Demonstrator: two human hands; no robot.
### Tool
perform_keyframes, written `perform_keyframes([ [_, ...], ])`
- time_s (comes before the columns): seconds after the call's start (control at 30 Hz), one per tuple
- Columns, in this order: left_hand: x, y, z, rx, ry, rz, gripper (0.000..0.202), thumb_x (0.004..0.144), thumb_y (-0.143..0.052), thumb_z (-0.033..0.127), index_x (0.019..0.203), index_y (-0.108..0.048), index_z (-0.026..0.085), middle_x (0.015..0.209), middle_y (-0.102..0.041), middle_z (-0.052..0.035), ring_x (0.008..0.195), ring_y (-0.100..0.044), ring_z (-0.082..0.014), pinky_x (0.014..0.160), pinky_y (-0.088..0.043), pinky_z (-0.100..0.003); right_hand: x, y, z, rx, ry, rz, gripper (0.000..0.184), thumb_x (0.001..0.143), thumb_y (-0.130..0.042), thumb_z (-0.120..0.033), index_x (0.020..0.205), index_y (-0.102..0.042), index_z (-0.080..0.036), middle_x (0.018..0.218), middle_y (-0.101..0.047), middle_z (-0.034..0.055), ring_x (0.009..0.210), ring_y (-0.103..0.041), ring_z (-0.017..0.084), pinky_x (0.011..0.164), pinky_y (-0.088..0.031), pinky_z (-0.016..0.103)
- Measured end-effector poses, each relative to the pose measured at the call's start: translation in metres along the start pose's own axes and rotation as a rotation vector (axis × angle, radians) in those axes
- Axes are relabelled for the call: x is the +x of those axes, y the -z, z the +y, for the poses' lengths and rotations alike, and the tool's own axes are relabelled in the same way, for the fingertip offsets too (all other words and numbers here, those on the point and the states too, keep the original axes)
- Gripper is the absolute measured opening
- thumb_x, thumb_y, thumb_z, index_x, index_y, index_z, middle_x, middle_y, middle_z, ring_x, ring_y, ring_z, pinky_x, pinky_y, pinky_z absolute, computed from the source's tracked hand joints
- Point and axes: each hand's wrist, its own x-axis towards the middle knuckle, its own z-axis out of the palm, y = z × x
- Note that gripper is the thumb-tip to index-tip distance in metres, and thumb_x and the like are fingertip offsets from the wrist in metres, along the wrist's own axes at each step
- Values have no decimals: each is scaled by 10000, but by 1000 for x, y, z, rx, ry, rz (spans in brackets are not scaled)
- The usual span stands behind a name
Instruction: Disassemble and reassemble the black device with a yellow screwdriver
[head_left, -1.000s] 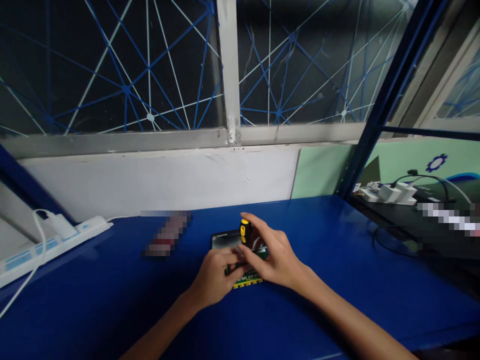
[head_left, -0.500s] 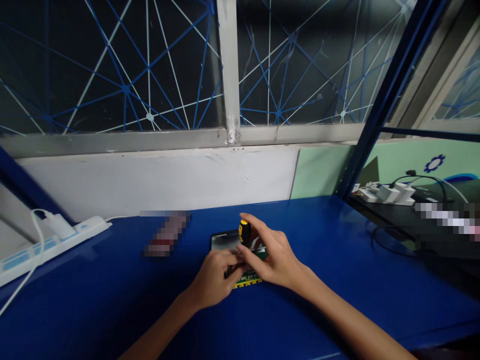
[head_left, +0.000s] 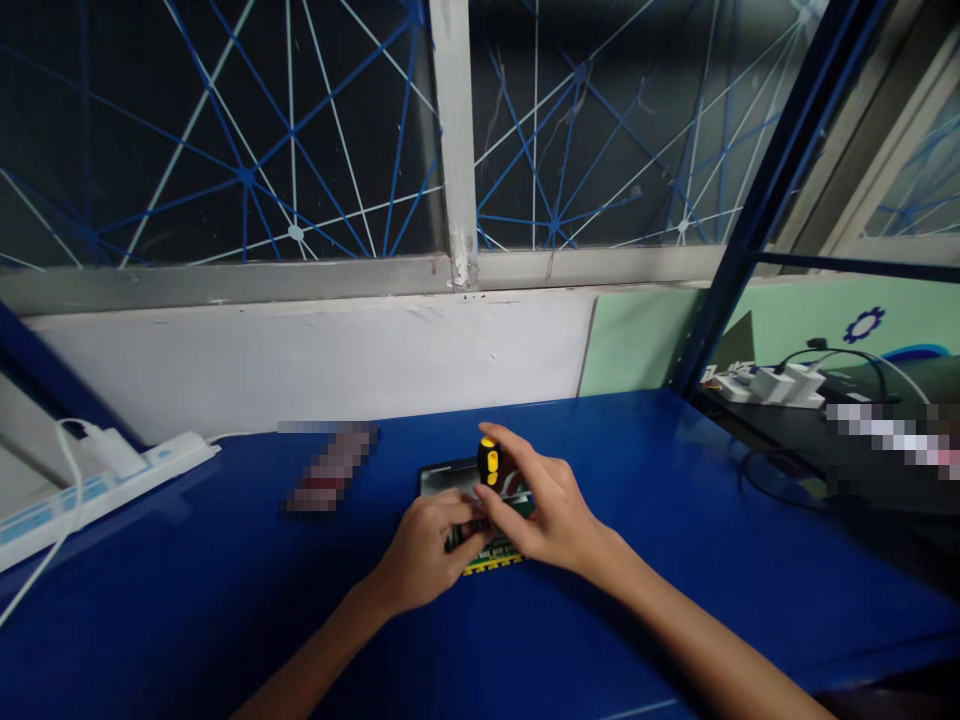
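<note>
My right hand (head_left: 551, 500) holds a short screwdriver (head_left: 489, 462) upright by its black and yellow handle, index finger over the top and thumb along the side. Below it lies a green circuit board (head_left: 491, 552) with a yellow toothed strip along its near edge. My left hand (head_left: 431, 540) is closed over the board's left part, thumb and fingers together near the screwdriver's lower end. What those fingers grip is hidden, and so is the screwdriver's tip. Behind the hands, a dark, shallow tray-like object (head_left: 448, 478) rests on the blue table (head_left: 420, 660).
A blurred-out flat object (head_left: 334, 470) lies left of my hands. At the far left is a white power strip (head_left: 112, 490) with a plug and cable. Blue frame posts (head_left: 750, 230) rise at both sides. Plugs and cables (head_left: 780, 385) sit on a dark surface at right.
The screwdriver handle has turned in my right fingers, so its yellow marks face differently. Both hands stay in nearly the same place, and the view has shifted slightly.
</note>
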Motion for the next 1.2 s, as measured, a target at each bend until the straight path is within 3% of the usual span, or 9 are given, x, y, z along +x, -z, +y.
perform_keyframes([
  [0.23,2,-2,2,-41,-17,55,152,805,-633,131,664,-681,161,588,-559,28,494,-441,-90,583,-417,-209,1,0,-2,-33,14,-4,605,889,-537,-272,1441,-299,-201,935,-644,42,704,-613,150,633,-518,291],
  [0.53,1,-1,3,-57,-8,3,163,834,-575,124,703,-666,158,565,-545,33,512,-456,-101,585,-409,-215,0,1,-1,-68,52,-3,579,898,-506,-246,1440,-308,-202,1024,-651,56,674,-605,139,652,-522,298],
  [0.77,0,-1,4,-22,11,3,218,833,-566,136,619,-605,146,553,-505,34,514,-440,-97,511,-331,-208,-1,0,-1,-38,54,-14,597,885,-501,-223,1445,-296,-206,1076,-647,70,665,-606,138,650,-533,305],
  [0.97,1,-2,1,-47,18,55,137,794,-634,126,661,-653,155,626,-557,23,550,-468,-100,556,-376,-210,-1,-2,0,-35,55,11,605,879,-534,-224,1441,-309,-220,1006,-653,52,699,-619,143,653,-530,295],
  [1.2,2,-1,3,-61,2,42,232,844,-590,160,614,-617,149,624,-559,15,561,-486,-106,571,-402,-217,-1,-1,0,-34,61,12,614,872,-532,-237,1441,-305,-208,1009,-648,57,696,-619,146,648,-532,303],
])
